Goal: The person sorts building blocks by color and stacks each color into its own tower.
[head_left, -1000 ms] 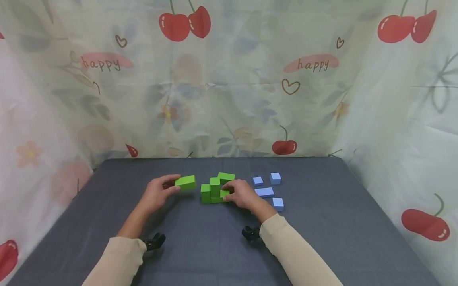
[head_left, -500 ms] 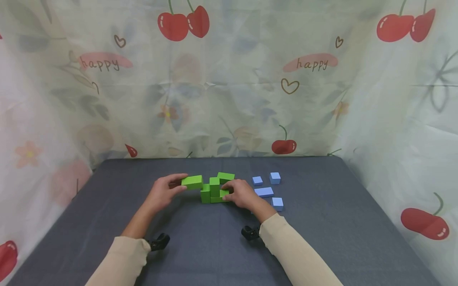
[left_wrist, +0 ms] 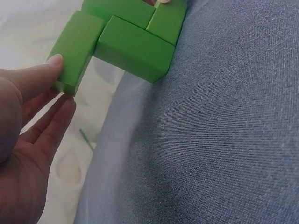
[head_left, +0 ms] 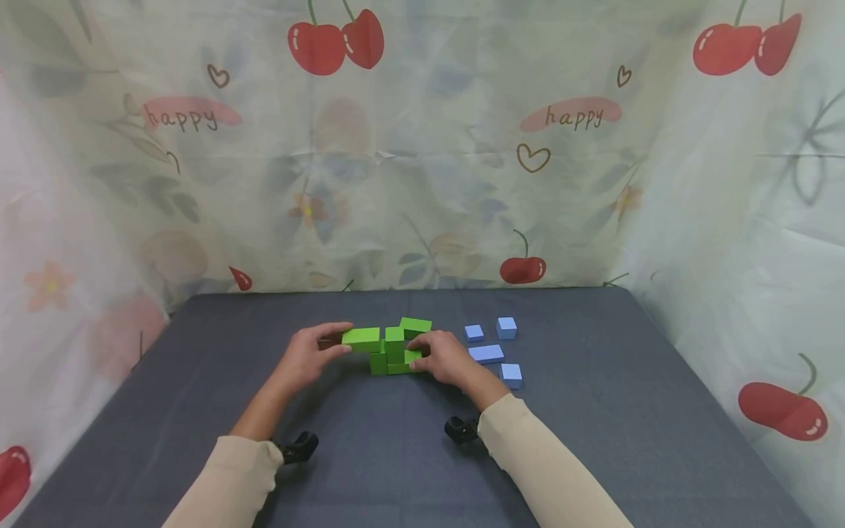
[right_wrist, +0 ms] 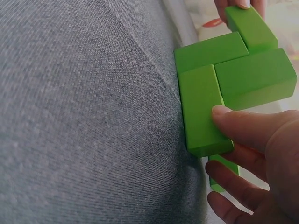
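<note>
On my feed, the right hand (head_left: 444, 357) pinches the green base block (right_wrist: 198, 100), and the left hand (head_left: 310, 357) pinches, by its best hold, the outer end, a probably light, rigid, smooth upper block (head_left: 361, 339) at the top left of the stack (head_left: 379, 363).

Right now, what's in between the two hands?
Green blocks lie between the left hand and the right hand, as the head view shows.

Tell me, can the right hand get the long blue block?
Probably yes: the long blue block lies close to the right hand, nothing seen on top, though that hand holds a green block it would first release.
</note>
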Tool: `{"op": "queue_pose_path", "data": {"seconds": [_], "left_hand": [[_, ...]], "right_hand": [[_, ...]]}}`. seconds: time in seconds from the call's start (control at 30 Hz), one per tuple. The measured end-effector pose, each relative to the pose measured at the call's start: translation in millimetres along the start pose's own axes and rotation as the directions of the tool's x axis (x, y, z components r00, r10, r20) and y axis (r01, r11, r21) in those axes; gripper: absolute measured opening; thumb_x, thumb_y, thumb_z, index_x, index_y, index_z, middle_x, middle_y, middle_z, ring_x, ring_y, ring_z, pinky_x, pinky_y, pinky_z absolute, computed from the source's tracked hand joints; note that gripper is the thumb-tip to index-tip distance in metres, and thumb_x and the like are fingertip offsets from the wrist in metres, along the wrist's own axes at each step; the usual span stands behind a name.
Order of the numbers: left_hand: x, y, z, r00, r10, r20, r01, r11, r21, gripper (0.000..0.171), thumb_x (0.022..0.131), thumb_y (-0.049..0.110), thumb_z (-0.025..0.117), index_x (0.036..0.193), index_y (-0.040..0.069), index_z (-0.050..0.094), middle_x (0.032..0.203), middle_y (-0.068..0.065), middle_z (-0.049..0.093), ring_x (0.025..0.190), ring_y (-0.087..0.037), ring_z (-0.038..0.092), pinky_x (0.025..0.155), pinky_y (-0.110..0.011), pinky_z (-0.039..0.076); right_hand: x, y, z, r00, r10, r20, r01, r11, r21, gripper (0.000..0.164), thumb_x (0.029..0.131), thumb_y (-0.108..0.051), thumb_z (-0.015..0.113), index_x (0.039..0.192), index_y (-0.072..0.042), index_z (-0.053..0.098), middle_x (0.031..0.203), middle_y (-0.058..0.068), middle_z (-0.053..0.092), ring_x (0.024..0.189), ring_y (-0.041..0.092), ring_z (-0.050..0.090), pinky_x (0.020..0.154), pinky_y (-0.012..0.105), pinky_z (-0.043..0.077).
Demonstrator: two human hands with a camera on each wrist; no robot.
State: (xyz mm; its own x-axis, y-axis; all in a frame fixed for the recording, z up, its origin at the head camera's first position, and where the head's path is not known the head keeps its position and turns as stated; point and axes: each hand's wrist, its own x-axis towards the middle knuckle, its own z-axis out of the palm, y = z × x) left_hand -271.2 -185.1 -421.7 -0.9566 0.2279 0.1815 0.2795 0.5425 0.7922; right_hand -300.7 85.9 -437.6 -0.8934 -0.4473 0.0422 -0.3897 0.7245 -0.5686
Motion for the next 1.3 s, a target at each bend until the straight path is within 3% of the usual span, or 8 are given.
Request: {"op": "queue_pose_path", "data": {"seconds": [1.3], "left_hand": [[3.3, 4.5, 5.8, 1.0, -0.008, 0.005, 0.008, 1.0, -0.014, 0.046, 0.091, 0.011, 0.069, 0.135, 0.004, 0.057, 0.123, -0.016, 0.062, 0.109, -0.032, 0.063, 0.086, -0.042, 0.052]], "right_hand": [[-0.9, -0.6, 1.7, 0.999, -0.037, -0.028, 0.036, 0.998, -0.042, 0.032, 0.088, -0.02, 0.074, 0.118, -0.011, 0.07, 0.106, 0.004, 0.066, 0.092, 0.017, 0.06, 0.079, 0.035, 0.049]]}}
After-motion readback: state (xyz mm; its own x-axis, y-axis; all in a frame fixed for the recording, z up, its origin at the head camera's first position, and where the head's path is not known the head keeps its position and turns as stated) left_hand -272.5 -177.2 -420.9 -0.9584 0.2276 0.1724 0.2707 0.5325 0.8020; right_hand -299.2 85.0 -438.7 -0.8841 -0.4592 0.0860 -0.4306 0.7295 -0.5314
